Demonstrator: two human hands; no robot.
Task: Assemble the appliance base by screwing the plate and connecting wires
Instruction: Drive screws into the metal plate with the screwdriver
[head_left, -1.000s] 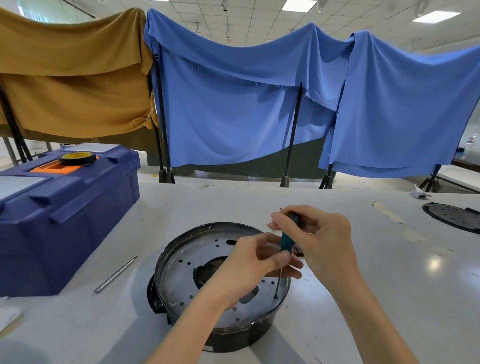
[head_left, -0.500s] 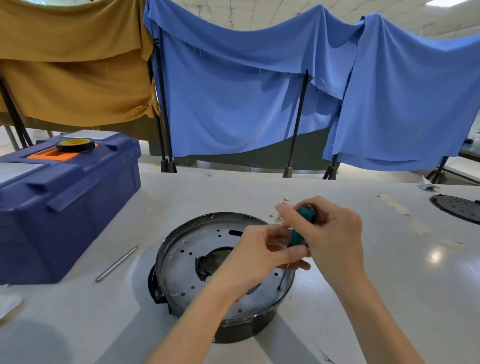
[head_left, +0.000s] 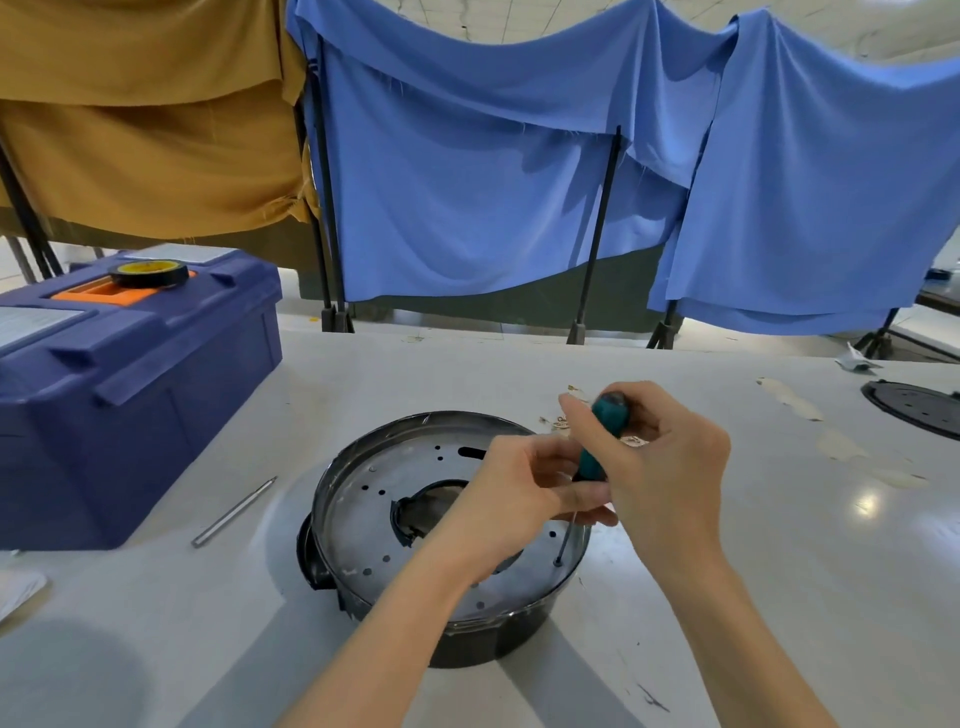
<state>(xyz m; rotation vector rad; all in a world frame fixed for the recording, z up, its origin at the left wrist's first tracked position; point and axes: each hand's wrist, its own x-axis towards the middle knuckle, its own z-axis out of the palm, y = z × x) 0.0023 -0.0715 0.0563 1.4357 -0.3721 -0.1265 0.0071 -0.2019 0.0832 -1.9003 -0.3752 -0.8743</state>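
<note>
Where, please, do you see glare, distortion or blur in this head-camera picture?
Head view: ceiling-light glare spots the table beyond the right hand; wide-angle distortion bows the blue cloths and tilts the stand poles; the screwdriver and metal plate look fairly sharp.

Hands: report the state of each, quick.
Left hand: closed, fingers pinching the screwdriver at the bottom of its teal handle.
Right hand: closed, gripping the upper part of the same handle.
</note>
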